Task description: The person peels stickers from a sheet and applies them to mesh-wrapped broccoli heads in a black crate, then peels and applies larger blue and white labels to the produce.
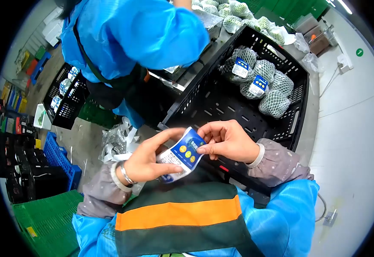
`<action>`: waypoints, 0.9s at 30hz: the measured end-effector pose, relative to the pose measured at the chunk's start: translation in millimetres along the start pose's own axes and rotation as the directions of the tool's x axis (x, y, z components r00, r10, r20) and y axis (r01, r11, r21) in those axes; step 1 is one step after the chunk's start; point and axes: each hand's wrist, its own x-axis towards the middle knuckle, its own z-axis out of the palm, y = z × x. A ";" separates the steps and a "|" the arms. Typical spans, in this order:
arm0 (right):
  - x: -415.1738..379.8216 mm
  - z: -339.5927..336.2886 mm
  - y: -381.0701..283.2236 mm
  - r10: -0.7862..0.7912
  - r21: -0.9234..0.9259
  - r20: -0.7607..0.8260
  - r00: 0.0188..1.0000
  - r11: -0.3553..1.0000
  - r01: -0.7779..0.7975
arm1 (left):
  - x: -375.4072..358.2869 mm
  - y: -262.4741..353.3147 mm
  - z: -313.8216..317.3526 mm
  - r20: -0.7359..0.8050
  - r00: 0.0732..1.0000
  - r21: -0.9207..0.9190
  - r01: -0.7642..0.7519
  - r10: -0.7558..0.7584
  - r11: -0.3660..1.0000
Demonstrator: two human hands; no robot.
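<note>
A blue and white printed label (187,150) with yellow circles is held in front of my chest and curves slightly. My left hand (149,162) grips it from the left, thumb lying across its lower white part. At its upper right edge, my right hand (225,141) pinches it between thumb and bent fingers. Just beyond my hands stands a black plastic crate (195,96). Inside it, on the right, lie several round items in white foam netting (274,103). Two of these carry similar labels (258,85).
A person in a blue smock (131,34) works at the left. More netted items (233,23) lie behind the crate. A second black crate (70,103), a blue crate (60,156) and green crates (45,218) stand on the left. A white wall (354,128) bounds the right.
</note>
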 end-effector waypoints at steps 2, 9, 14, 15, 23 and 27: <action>-2.0 1.4 9.4 -0.049 0.008 -0.025 0.998 0.999 0.050 | 5.3 -5.8 11.0 -0.096 0.995 -0.059 -0.012 0.006 0.998; -12.3 -3.0 5.3 0.023 0.017 -0.090 0.996 1.000 -0.022 | 20.0 -24.4 17.7 -0.358 0.933 0.251 0.126 -0.029 0.960; -7.4 -156.5 -6.5 -0.249 -0.533 -0.428 0.869 0.846 -0.020 | 4.6 -27.7 5.4 -0.146 0.950 0.419 0.311 -0.275 0.853; -6.4 -234.5 13.9 -0.518 -0.802 -0.330 0.789 0.594 0.055 | 0.3 -27.7 -4.6 -0.075 0.968 0.471 0.245 -0.238 0.847; -45.6 -317.5 49.8 -0.328 -0.755 -0.627 0.706 0.033 -0.655 | 9.4 5.6 -9.5 0.041 0.895 0.437 0.383 -0.444 0.814; -40.8 -345.8 75.0 -0.200 -0.818 -0.575 0.793 0.117 -0.563 | 23.1 29.3 3.6 0.177 0.929 0.546 0.182 -0.325 0.818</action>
